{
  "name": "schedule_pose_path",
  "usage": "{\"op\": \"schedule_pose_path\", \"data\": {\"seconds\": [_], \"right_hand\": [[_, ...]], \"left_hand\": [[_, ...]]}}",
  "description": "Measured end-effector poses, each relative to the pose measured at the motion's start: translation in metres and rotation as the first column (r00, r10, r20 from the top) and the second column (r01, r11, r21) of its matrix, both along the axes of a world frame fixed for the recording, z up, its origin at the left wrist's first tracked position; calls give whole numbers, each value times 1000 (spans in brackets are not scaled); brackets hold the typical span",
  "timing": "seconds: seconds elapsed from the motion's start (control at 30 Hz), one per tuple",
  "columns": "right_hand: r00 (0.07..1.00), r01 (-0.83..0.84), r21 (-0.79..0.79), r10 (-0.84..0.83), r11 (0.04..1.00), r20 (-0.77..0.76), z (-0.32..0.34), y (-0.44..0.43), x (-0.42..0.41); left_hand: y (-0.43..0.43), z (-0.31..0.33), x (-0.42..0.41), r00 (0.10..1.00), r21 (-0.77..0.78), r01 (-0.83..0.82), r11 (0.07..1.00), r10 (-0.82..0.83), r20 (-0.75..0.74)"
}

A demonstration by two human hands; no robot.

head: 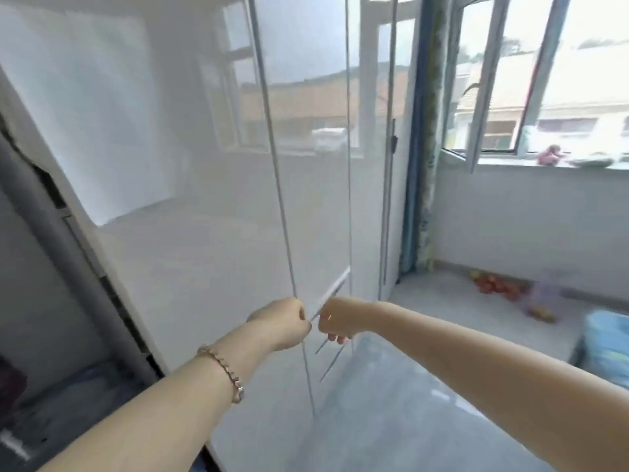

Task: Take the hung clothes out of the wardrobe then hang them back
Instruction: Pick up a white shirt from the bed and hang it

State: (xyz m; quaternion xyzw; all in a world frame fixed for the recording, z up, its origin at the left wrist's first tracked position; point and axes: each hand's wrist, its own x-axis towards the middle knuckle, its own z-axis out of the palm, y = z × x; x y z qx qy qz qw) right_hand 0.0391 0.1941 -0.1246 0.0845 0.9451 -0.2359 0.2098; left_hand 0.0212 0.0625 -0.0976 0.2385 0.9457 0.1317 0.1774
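A tall white glossy wardrobe (pixel 190 185) fills the middle of the view, its doors closed and mirroring the window. My left hand (pixel 282 321), with a bracelet on the wrist, grips the edge of the left door at the centre seam. My right hand (pixel 335 321) curls round the slim silver handle (pixel 332 294) of the right door (pixel 320 165). The two hands sit almost touching, either side of the seam. No hung clothes are visible; the wardrobe's inside is hidden.
At the left, a dark open compartment (pixel 41 335) holds folded fabric. A curtain (pixel 425 131) hangs beside an open window (pixel 531 80) on the right. Red fruit (pixel 497 287) and a blue bag (pixel 609 345) lie on the floor.
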Motion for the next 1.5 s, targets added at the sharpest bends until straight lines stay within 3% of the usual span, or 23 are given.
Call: {"op": "schedule_pose_path", "data": {"seconds": [0.1, 0.23, 0.4, 0.57, 0.7, 0.9, 1.07, 1.2, 1.5], "right_hand": [[975, 217, -34, -218, 976, -38, -29, 84, 87], [860, 509, -46, -509, 859, 8, -69, 182, 218], [667, 744, 28, -745, 667, 4, -112, 272, 376], [383, 924, -24, -921, 383, 73, -155, 329, 510], [94, 996, -7, -986, 94, 138, -195, 353, 605], [-322, 946, 5, -934, -325, 156, -238, 359, 717], [-539, 842, 77, -832, -534, 130, -296, 383, 797], [-610, 792, 123, -783, -598, 124, -358, 423, 856], [-590, 805, 216, -785, -553, 190, -507, 530, 943]], "left_hand": [[85, -37, 49, 978, 117, 115, 986, -133, 161], [193, -78, 128, 927, 148, 238, 960, -270, 261], [311, -109, 235, 840, 179, 403, 898, -440, 317], [399, -148, 336, 723, 187, 617, 764, -645, 248], [451, -169, 407, 531, 98, 826, 555, -825, 195], [531, -214, 493, 364, 180, 869, 460, -842, 397], [598, -260, 571, 245, 162, 929, 332, -881, 404], [650, -312, 634, 202, 122, 960, 251, -926, 319], [746, -441, 727, 151, -6, 987, 158, -931, 333]]}}
